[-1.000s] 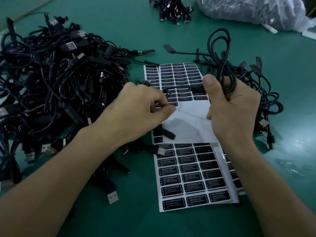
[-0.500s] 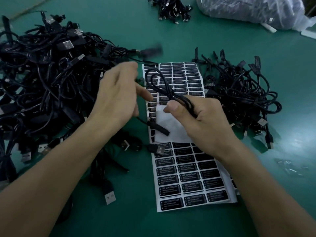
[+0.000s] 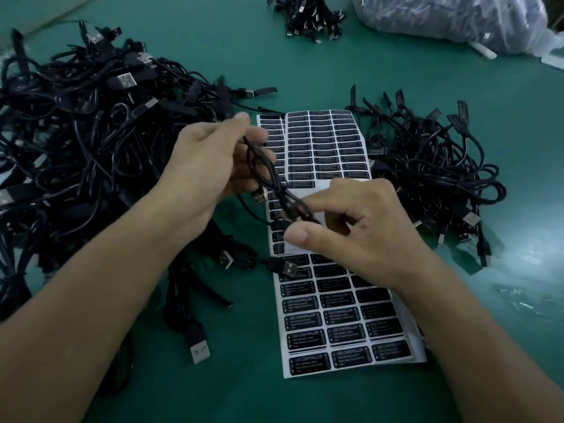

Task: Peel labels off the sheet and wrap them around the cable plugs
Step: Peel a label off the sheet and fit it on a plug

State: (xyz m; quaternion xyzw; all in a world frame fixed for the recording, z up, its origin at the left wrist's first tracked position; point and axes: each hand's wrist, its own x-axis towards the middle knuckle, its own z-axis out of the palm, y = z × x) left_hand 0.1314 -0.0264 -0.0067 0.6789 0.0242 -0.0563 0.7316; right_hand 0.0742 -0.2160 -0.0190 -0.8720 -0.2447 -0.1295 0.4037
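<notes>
Above label sheet [image 3: 329,141], left hand [image 3: 210,166] now grips cable [image 3: 276,183] alongside right hand [image 3: 366,233].

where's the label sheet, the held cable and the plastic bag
label sheet [image 3: 337,315], head view, a printed label in the near rows
held cable [image 3: 276,186], head view, the bunched strands at mid-length
plastic bag [image 3: 442,16], head view, its crinkled side

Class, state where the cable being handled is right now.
Head view, centre: the cable is held above the label sheet, between the left hand and the right hand, whose fingers pinch it.
</notes>
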